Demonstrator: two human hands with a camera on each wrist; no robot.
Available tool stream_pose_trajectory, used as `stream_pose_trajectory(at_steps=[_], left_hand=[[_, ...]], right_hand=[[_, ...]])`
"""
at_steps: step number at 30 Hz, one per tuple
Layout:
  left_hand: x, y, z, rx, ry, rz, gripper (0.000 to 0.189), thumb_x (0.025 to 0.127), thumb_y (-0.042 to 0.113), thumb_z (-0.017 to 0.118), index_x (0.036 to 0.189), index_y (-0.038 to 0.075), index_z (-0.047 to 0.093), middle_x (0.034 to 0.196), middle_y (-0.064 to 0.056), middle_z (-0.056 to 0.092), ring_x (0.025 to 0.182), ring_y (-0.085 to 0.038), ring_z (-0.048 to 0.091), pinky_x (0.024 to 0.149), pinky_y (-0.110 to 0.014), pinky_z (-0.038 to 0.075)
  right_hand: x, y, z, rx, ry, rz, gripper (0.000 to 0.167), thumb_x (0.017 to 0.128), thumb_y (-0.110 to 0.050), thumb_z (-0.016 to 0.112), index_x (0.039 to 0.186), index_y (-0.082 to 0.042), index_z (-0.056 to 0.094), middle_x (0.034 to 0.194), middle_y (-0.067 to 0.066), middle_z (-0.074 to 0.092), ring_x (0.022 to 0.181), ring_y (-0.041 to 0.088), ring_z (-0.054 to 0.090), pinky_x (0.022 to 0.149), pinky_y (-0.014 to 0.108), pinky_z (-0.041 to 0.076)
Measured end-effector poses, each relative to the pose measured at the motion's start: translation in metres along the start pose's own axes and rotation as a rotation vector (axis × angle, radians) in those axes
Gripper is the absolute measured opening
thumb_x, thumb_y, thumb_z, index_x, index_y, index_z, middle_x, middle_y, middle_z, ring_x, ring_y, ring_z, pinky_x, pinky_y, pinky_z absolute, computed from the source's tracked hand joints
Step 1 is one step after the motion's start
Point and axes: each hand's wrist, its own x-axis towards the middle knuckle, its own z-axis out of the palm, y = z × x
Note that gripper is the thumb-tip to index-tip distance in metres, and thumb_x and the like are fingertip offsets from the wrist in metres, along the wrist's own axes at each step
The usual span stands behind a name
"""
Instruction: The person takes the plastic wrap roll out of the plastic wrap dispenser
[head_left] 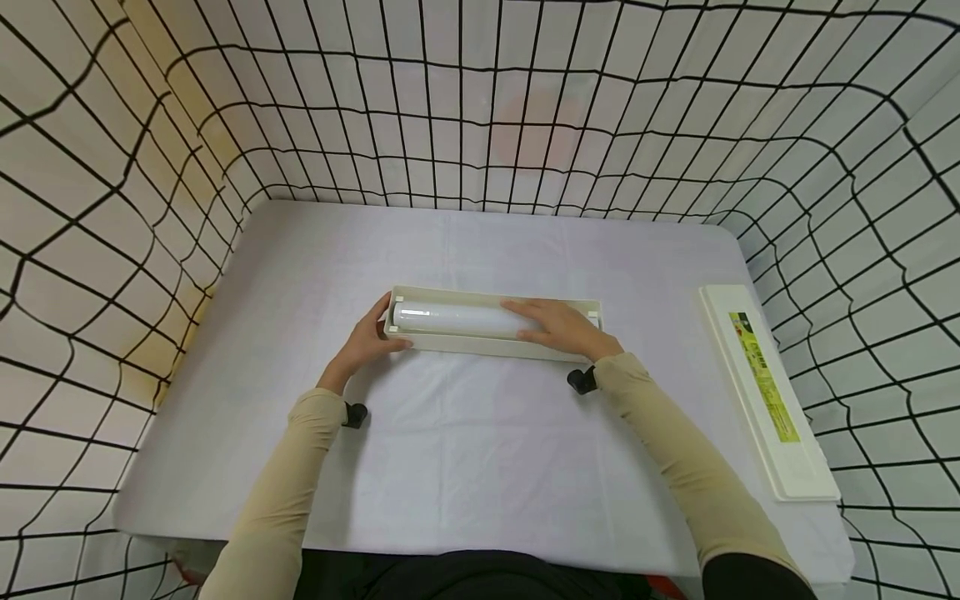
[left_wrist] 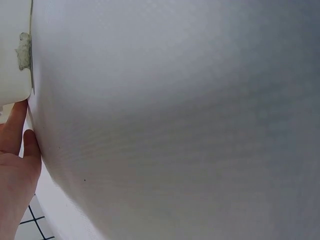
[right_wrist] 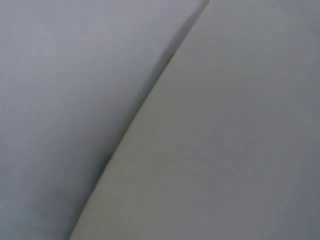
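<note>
A long cream-white box (head_left: 487,343), open at the top, lies crosswise on the table. Inside it is a shiny white roll (head_left: 450,317) that looks like plastic wrap. My left hand (head_left: 366,340) grips the box's left end, thumb along the front side and fingers round the end. In the left wrist view, that hand's fingers (left_wrist: 17,127) touch the corner of the box (left_wrist: 12,65). My right hand (head_left: 566,327) holds the right part of the roll from above, finger and thumb on either side. In the right wrist view only the box's plain side (right_wrist: 215,140) shows; the hand is out of sight.
A long white lid (head_left: 810,471) with a yellow-green label lies at the table's right edge. White cloth covers the table (head_left: 465,450). Black wire mesh (head_left: 487,125) stands round the back and both sides.
</note>
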Motion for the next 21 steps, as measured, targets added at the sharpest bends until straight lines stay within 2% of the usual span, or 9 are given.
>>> stream_pose_trajectory(at_steps=[5,10,14,21], left_hand=[[-0.0007,0.0002,0.0008,0.006,0.003,-0.002,0.100,0.076,0.011,0.077,0.151,0.029,0.014,0.155,-0.004,0.025,0.130,-0.035,0.046,0.091,-0.041,0.046],[-0.0001,-0.0005,0.0006,0.012,0.005,-0.010,0.100,0.076,0.012,0.077,0.151,0.028,0.013,0.156,-0.004,0.024,0.130,-0.035,0.045,0.093,-0.041,0.046],[-0.0004,-0.0006,0.0006,0.012,0.003,-0.018,0.100,0.076,0.012,0.077,0.151,0.028,0.013,0.156,-0.004,0.024,0.130,-0.035,0.046,0.092,-0.041,0.046],[-0.0002,0.0006,0.0002,0.016,-0.003,0.003,0.099,0.076,0.013,0.076,0.151,0.029,0.014,0.155,-0.003,0.025,0.129,-0.035,0.047,0.092,-0.041,0.045]], right_hand=[[0.0008,0.0052,-0.0009,0.005,-0.014,-0.017,0.061,0.092,-0.037,0.057,0.146,-0.021,0.034,0.143,0.011,0.047,0.130,0.033,0.046,0.108,0.048,0.035],[0.0012,0.0068,0.0017,0.011,-0.008,-0.017,0.060,0.092,-0.038,0.057,0.146,-0.023,0.035,0.145,0.008,0.046,0.131,0.034,0.045,0.109,0.049,0.034],[-0.0002,0.0066,0.0045,0.000,0.011,-0.011,0.059,0.091,-0.039,0.057,0.145,-0.025,0.036,0.144,0.009,0.047,0.131,0.036,0.045,0.108,0.050,0.034],[-0.0024,0.0046,0.0046,-0.044,0.069,-0.032,0.056,0.091,-0.035,0.059,0.142,-0.023,0.041,0.138,0.015,0.053,0.126,0.036,0.049,0.105,0.050,0.038]])
